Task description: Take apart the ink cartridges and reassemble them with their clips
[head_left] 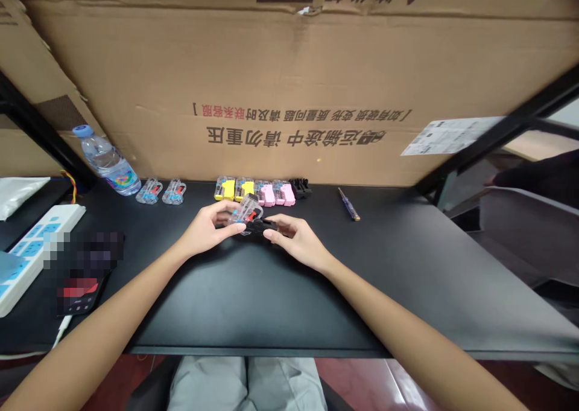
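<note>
Above the middle of the black table, my left hand (211,225) pinches a clear plastic piece (246,207) with red and blue parts inside and a loop-like side. My right hand (296,237) grips a small black plastic part (259,226) between thumb and fingers. The black part touches the lower right of the clear piece; whether the two are joined I cannot tell. Fingertips hide some of both. Just behind stand clear-and-yellow pieces (225,189), clear-and-pink pieces (284,194) and more black parts (300,187) in a row. Two similar clear pieces (149,192) lie further left.
A screwdriver (348,205) lies at the right rear. On the left are a water bottle (111,160), a white power strip (38,251) and a phone (84,290) with a cable. A large cardboard sheet (289,73) rises behind the table (253,302), between black frame posts.
</note>
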Available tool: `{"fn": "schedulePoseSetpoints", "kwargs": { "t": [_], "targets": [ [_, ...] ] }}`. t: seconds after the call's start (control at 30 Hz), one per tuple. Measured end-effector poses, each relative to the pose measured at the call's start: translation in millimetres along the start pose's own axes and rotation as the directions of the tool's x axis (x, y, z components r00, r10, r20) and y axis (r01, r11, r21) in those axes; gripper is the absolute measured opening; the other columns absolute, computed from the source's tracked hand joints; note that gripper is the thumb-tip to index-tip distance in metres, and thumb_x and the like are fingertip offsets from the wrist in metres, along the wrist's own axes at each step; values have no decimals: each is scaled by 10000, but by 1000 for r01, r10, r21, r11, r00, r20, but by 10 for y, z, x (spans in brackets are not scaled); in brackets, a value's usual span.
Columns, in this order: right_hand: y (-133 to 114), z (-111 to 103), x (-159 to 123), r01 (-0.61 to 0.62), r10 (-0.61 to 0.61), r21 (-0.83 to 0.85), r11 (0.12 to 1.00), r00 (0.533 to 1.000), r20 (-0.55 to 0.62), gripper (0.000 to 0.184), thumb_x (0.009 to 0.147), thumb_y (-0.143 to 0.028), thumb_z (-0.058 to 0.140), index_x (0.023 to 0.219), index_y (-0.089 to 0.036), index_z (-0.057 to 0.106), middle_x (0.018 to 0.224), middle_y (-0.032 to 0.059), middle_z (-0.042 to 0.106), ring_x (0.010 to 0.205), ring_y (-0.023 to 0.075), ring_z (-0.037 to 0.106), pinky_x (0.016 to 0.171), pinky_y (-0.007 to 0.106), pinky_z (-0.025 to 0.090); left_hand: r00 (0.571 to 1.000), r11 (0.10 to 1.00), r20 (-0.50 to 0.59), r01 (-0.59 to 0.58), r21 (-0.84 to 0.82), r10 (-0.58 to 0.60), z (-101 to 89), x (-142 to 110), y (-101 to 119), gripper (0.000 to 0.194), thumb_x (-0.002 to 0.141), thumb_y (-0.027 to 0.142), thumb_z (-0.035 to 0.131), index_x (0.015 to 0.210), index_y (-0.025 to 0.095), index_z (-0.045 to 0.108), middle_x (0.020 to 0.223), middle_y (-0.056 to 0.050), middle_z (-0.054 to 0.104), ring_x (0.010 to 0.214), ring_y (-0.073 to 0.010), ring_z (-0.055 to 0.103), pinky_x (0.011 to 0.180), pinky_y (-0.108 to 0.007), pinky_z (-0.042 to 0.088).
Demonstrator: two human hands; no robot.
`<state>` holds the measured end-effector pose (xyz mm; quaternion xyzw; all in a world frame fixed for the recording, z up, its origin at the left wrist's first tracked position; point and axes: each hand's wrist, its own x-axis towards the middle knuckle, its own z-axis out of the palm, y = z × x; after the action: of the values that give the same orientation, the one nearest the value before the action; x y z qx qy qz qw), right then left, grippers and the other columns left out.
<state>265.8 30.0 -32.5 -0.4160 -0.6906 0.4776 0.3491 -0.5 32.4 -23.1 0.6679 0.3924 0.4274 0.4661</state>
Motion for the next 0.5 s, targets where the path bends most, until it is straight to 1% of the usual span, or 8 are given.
{"fn": "schedulePoseSetpoints", "kwargs": {
  "t": [0.1,0.27,0.37,0.43,0.5],
  "targets": [
    [8,3,7,-10,11,20,1000,1000,-11,523,896,-603,780,1202,-180,750,977,77,791,789,218,709,768,377,602,998,999,-49,34,-26,-35,37,18,-44,489,848,474,868,1209,175,730,1218,-131,816,1067,-280,802,1026,-443,623],
    [31,-9,-2,22,-24,-68,997,999,-38,524,904,-621,773,1216,-201,773,954,72,795,792,240,720,744,389,623,998,998,-38,48,-34,-50,64,16,-42,484,872,507,831,1217,176,756,1180,-123,831,1057,-287,803,974,-431,636],
    [24,-18,-13,49,-53,-102,994,998,-34,507,915,-619,765,1218,-213,778,954,70,796,799,243,719,730,378,625,997,997,-61,49,56,-46,64,2,-7,465,901,487,802,1234,165,760,1206,-129,823,1097,-293,786,986,-427,620],
    [19,-20,-16,52,-55,-110,993,998,-23,502,927,-614,754,1225,-210,774,936,65,789,774,233,709,720,371,620,996,990,-80,45,134,-34,63,-4,11,443,921,469,779,1241,163,764,1214,-126,817,1100,-289,777,1001,-430,606],
    [21,-15,-15,47,-49,-106,993,999,-15,501,938,-603,742,1239,-202,765,920,60,778,746,220,698,723,372,615,995,985,-94,34,169,-18,70,-6,14,424,935,459,762,1244,169,765,1208,-116,816,1090,-281,773,999,-424,601]
  ]
}}
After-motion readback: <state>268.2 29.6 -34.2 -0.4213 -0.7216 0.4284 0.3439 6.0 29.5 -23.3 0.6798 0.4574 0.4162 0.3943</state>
